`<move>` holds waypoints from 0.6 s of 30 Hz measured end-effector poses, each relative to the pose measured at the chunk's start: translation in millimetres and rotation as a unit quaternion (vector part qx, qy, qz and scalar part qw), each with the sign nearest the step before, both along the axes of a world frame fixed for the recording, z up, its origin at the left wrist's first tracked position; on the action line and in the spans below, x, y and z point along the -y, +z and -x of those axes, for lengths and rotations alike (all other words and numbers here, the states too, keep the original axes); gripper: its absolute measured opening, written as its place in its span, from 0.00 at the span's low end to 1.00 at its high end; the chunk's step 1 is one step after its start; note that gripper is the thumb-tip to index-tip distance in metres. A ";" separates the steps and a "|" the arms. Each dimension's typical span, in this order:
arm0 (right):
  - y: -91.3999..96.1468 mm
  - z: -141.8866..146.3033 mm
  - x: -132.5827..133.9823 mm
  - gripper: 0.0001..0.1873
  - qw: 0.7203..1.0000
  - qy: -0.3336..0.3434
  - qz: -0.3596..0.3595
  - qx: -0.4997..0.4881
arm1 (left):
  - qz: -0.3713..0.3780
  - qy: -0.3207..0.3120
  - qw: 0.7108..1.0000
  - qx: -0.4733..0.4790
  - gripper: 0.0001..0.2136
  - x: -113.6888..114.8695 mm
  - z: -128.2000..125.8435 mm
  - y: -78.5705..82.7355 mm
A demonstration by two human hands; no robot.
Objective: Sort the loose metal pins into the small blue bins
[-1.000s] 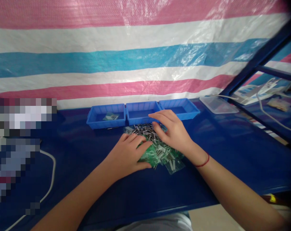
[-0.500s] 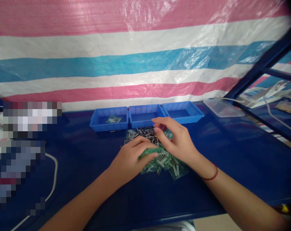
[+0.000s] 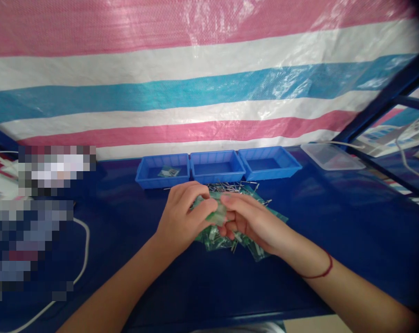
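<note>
A small clear-green plastic bag [image 3: 219, 215] is between my two hands, above a pile of similar bags [image 3: 214, 239] with pale and metal pieces in them. My left hand [image 3: 183, 212] is closed on the bag, thumb and fingers pinching its left side. My right hand [image 3: 256, 219] pinches the bag's right edge with thumb and fingertips, the other fingers curled below. Behind my hands lies a heap of loose thin metal pins [image 3: 226, 187], partly hidden by them. What the held bag contains cannot be made out.
Three blue trays [image 3: 216, 172] stand in a row at the back; the left one holds a small bag [image 3: 169, 171]. A clear plastic lid [image 3: 330, 156] lies at the back right. A white cable [image 3: 87, 245] curves over the blue table at left. Behind hangs a striped sheet [image 3: 181, 97].
The small bag has been lifted from the pile by my left hand. My right hand has come down from above the pins and now grips the bag too. The view has shifted slightly.
</note>
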State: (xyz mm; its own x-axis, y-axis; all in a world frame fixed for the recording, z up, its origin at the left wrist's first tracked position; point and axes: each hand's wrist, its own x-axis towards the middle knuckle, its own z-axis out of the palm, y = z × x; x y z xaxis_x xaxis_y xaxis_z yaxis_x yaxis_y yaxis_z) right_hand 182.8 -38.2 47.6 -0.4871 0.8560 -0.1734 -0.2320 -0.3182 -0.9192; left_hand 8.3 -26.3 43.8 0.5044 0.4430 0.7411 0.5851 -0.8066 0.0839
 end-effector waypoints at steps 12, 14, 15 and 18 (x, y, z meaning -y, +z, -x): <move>-11.3 -23.0 -6.9 0.18 0.617 -0.219 -0.671 0.348 | 0.416 -0.034 0.898 0.142 0.30 -2.7 3.9 2.8; -14.2 -23.7 -7.2 0.21 0.578 -0.204 -0.703 0.361 | 0.503 -0.059 0.841 0.190 0.31 -4.6 0.7 -0.4; -15.0 -23.6 -7.4 0.22 0.567 -0.201 -0.708 0.370 | 0.531 -0.066 0.817 0.215 0.30 -4.9 -1.6 -1.5; -15.1 -21.8 -8.7 0.24 0.551 -0.198 -0.712 0.388 | 0.564 -0.066 0.774 0.281 0.21 -6.5 -6.5 -1.2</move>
State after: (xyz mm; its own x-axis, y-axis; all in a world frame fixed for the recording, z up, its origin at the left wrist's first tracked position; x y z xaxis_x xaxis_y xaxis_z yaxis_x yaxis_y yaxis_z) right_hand 204.7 -29.6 32.5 -0.4663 0.4058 0.7861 0.6144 0.7879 -0.0423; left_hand 14.8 -19.8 42.6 0.3377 0.9404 0.0399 0.1192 -0.0848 0.9892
